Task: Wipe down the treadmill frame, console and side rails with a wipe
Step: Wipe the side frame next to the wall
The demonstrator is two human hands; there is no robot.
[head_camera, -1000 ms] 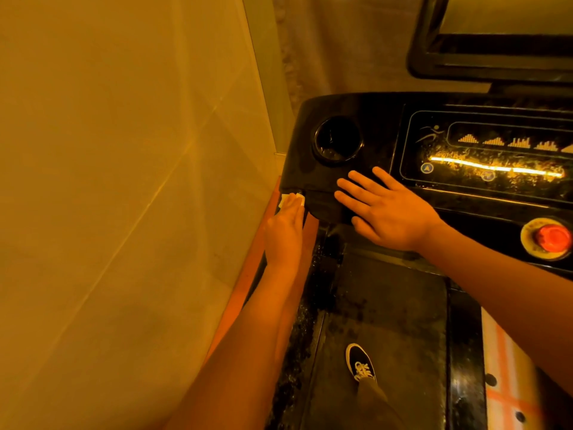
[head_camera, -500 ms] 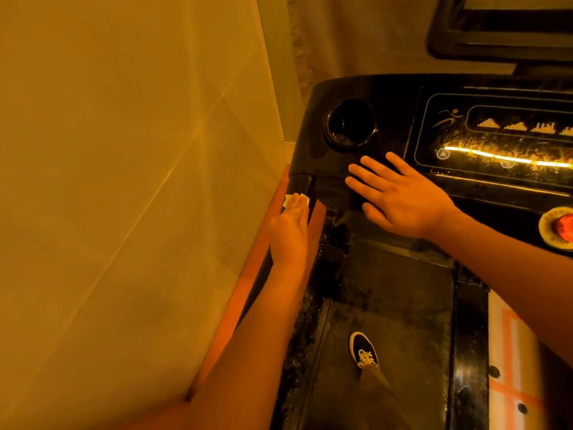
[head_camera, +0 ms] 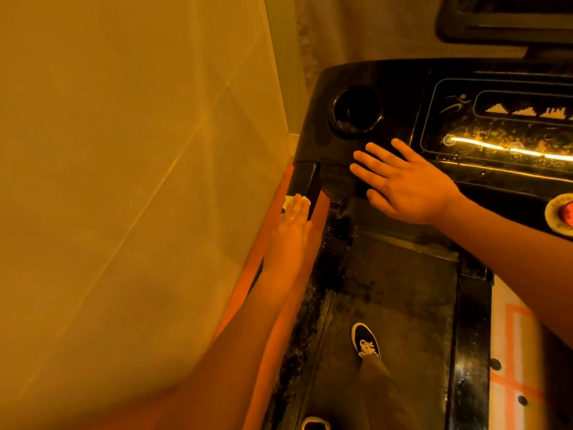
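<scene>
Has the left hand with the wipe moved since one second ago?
Yes. The left hand and wipe slid down the upright, away from the console.

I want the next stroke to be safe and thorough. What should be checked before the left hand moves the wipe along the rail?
1. Wipe under the left hand, pressed on the black rail: ok.
2. Right hand flat on the console for support: ok.
3. Right hand apart from the red stop button: ok.
4. Display panel clean: not ok, speckled smears show.
5. Shoe planted on the belt: ok.
6. Wipe's underside clean: cannot tell.
</scene>
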